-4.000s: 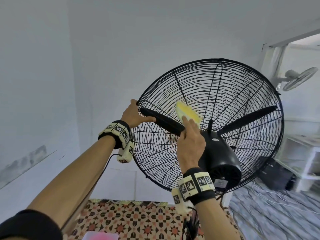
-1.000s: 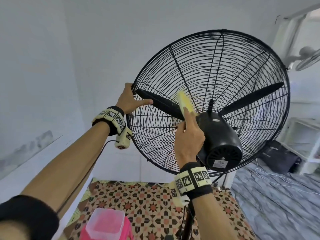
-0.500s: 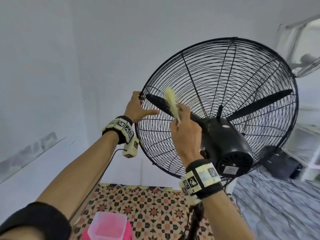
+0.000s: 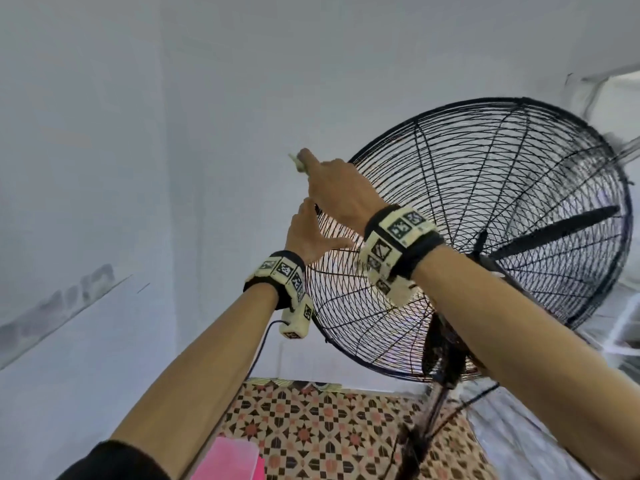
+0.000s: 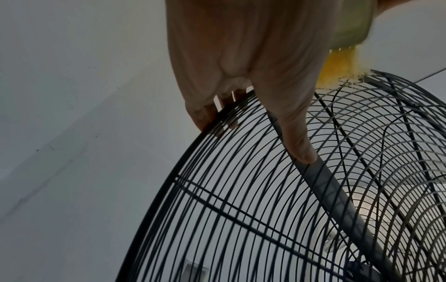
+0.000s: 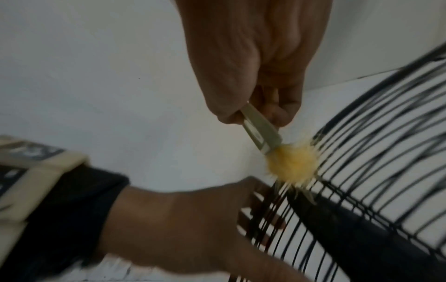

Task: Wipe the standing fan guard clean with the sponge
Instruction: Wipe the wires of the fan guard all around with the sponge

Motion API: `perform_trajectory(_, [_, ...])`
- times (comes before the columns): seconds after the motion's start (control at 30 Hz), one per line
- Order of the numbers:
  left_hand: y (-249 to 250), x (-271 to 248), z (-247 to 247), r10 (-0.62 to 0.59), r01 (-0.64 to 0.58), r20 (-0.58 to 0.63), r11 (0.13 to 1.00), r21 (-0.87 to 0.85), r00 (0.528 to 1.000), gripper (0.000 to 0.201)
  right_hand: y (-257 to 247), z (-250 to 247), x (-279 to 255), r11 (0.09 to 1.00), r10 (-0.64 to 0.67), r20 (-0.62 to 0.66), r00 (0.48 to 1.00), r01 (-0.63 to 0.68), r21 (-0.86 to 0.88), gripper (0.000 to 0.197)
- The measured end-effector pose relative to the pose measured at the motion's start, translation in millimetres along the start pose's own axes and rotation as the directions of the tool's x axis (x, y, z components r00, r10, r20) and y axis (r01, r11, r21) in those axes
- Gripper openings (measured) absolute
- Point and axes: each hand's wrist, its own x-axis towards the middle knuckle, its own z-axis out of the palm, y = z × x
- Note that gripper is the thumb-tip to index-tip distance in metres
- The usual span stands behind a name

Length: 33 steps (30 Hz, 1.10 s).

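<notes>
While left hand [image 5: 241, 63] grips guard [image 5: 265, 209] — right hand [image 6: 255, 63] pinches brush [image 6: 263, 133].

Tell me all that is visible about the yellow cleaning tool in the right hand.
The yellow tool looks like a small brush rather than a sponge: a flat pale-green handle ending in a frayed yellow tuft. The right hand pinches its handle. The tuft presses on the black wire guard at its upper left rim, close above the left hand, which grips the rim.

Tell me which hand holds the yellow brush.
The right hand pinches the yellow brush, bristles on the fan guard rim; the left hand holds no tool, its fingers hooked over the guard's wires.
</notes>
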Motion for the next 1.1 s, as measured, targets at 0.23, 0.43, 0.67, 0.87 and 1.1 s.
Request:
perform_trajectory(0.23, [-13, -5, -2, 0.012, -0.013, -0.016, 0.997, -0.081, 1.000, 0.106, 10, -23, 22, 0.999, -0.033, 0.149, 0.988, 0.032, 0.011, 0.025])
perform_trajectory(0.43, [-4, -9, -2, 0.020, -0.024, -0.037, 0.993, -0.113, 0.999, 0.104, 11, -35, 16, 0.987, -0.135, 0.157, 0.978, 0.146, -0.060, 0.009])
perform_trajectory(0.67, [-7, -11, -5, -0.004, 0.004, -0.008, 0.996, -0.092, 1.000, 0.108, 34, -35, -2, 0.977, -0.211, 0.150, 0.966, 0.202, 0.070, 0.021])
perform_trajectory(0.87, [-3, -11, -4, -0.015, 0.015, -0.007, 0.995, -0.098, 1.000, 0.107, 44, -47, -17, 0.933, -0.350, 0.134, 0.927, 0.333, 0.134, 0.028])
perform_trajectory(1.1, [-4, -11, -5, -0.048, 0.048, 0.004, 0.992, -0.115, 0.999, 0.108, 77, -49, -47, 0.913, -0.401, 0.265, 0.877, 0.359, 0.192, 0.032])
